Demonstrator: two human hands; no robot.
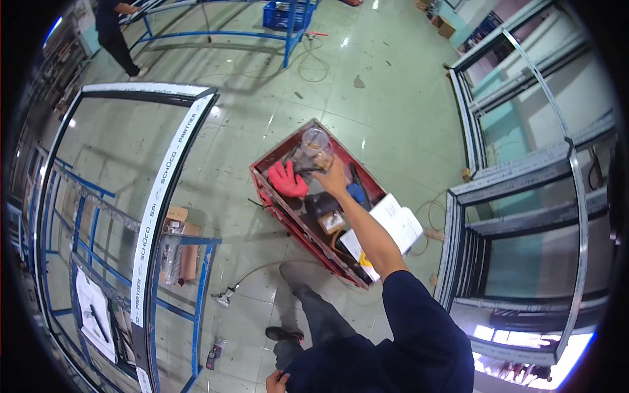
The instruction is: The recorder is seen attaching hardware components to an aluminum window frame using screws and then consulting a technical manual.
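My right hand [333, 179] reaches down into a red open-topped cart [283, 216], its fingers bent beside a small tan item [323, 161]. Whatever the fingertips grip, if anything, is too small to make out. A clear round plastic container [314, 139] sits just beyond them. Left of the hand lies a pink-red glove [287, 179]. Under my forearm are a small open carton [331, 223] and a blue item [355, 192]. White papers [396, 224] rest over the cart's near right corner. My left hand [276, 382] hangs low by my body, fingers curled, contents hidden.
A large window frame [164, 203] stands at left by a blue metal stand [196, 327]. More frames [517, 190] lean at right. Hoses [252, 267] cross the floor. A blue crate [287, 16] and another person [116, 39] are at the back.
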